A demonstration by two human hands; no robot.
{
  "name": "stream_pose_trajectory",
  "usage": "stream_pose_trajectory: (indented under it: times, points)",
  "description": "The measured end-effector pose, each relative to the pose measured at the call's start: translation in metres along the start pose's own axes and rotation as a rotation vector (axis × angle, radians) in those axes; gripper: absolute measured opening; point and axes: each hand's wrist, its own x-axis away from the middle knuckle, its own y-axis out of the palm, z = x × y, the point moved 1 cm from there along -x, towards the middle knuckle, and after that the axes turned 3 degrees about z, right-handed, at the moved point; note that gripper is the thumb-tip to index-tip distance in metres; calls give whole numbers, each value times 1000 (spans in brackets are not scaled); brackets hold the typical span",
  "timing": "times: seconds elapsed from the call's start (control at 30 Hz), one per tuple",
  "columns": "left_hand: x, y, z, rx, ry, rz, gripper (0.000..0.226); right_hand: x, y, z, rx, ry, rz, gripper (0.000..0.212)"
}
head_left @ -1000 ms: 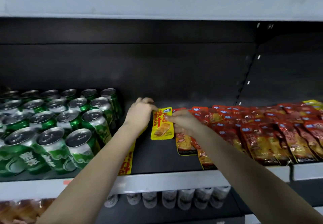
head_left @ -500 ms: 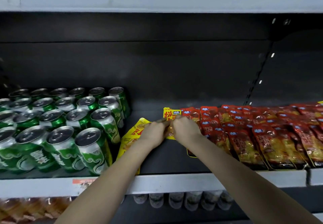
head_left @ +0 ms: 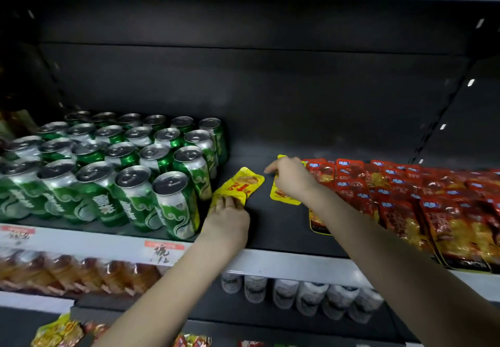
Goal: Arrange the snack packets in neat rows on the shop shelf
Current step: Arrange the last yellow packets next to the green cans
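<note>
On the dark shelf [head_left: 270, 227] my left hand [head_left: 228, 219] grips the near end of a small stack of yellow snack packets [head_left: 240, 184] lying beside the cans. My right hand [head_left: 290, 180] rests on another yellow packet [head_left: 282, 197] at the left end of the packet rows, its forefinger pointing left; whether the fingers pinch it is hidden. To the right, red snack packets [head_left: 392, 192] lie in overlapping rows. A further yellow-edged packet [head_left: 318, 225] sits under my right forearm.
Green drink cans [head_left: 130, 168] stand in tight rows on the left of the same shelf, touching the yellow stack. A grey shelf lip with price tags [head_left: 163, 250] runs along the front. Small white bottles [head_left: 297, 294] and more packets [head_left: 54, 271] fill the lower shelves.
My hands were together on one yellow packet; now they are apart. My left hand has dropped back to the yellow stack by the cans, and my right stays on the placed packet.
</note>
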Motion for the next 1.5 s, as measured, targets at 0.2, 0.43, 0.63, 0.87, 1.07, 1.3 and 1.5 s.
stream_pose_trajectory:
  times: [0.2, 0.43, 0.63, 0.87, 1.07, 1.3, 1.5]
  points:
    - [13, 13, -11, 149, -38, -8, 63, -21, 39, -38, 128, -17, -174, 36]
    - [12, 8, -4, 238, -101, -51, 66, -46, 31, -38, -248, 131, -81, 45]
    - [8, 10, -12, 447, -111, 167, 58, -50, 13, -4, -555, 189, 50, 18]
    - [-2, -4, -11, 887, -150, 325, 86, -27, -32, 45, -784, 366, 153, 32]
    - [-13, -12, -1, 1225, -231, 263, 87, 24, -46, 52, -1069, 453, -40, 50]
    - [-30, -8, 21, 1281, -267, 226, 75, 76, -21, 41, -732, 358, -146, 37]
    - [-33, -4, 23, 1193, -255, 268, 69, 102, -6, 28, 239, -24, 0, 36]
